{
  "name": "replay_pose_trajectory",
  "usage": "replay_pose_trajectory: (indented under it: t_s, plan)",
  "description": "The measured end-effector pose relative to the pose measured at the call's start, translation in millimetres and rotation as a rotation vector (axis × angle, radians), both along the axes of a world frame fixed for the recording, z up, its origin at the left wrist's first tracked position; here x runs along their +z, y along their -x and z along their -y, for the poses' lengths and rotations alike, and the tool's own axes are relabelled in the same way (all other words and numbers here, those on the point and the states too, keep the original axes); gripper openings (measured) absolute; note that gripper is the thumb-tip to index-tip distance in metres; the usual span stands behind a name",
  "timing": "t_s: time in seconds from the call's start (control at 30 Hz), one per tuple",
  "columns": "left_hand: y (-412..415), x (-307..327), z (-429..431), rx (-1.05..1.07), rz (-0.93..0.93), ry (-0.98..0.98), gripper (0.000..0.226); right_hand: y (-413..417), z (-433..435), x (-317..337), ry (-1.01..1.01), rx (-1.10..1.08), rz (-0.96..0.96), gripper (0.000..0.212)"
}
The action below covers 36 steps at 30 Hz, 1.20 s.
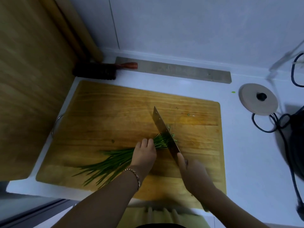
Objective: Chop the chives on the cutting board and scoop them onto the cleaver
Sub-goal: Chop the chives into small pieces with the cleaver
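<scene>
The right hand (194,175) hides the cleaver (164,130) handle.

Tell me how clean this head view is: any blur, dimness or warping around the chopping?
Head view: dim and bluish overall; the cleaver and chives at centre read fairly sharp; the right edge smears with motion blur around the black cables; the wide-angle lens bows the cutting board edges and the wall lines.

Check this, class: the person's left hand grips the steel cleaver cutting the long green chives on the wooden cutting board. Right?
Wrong hand. In the head view the right hand grips the steel cleaver cutting the long green chives on the wooden cutting board; the left hand holds the chives down.
</scene>
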<state>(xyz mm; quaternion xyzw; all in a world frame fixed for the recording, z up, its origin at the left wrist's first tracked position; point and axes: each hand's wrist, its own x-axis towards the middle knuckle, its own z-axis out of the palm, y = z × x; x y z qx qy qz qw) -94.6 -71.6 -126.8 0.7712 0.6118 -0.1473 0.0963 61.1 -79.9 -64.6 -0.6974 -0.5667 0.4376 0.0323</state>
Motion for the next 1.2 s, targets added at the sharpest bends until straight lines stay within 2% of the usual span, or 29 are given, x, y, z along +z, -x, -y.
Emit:
replay_pose_trajectory:
  t_s: [0.3, 0.53, 0.7, 0.83, 0.97, 1.2]
  plan:
    - [4, 5, -6, -0.046, -0.011, 0.086, 0.044, 16, -12, -14, -0.021, -0.004, -0.051, 0.046]
    - [2, 8, -4, 0.061, 0.058, 0.084, 0.032, 10, -8, -15, -0.058, 0.004, -0.037, 0.047]
    - [2, 15, -4, 0.045, 0.038, 0.049, 0.046, 21, -24, -18, -0.050, -0.066, -0.079, 0.046]
    - [7, 6, 0, 0.019, 0.081, -0.026, 0.043, 5, -29, -12, 0.004, -0.169, -0.169, 0.048]
    - [9, 6, 1, 0.069, 0.073, 0.003, 0.046, -14, -30, 0, -0.034, -0.147, -0.135, 0.051]
    - [6, 4, 3, 0.159, 0.136, -0.009, 0.044, -5, -11, 10, -0.030, 0.020, -0.076, 0.054]
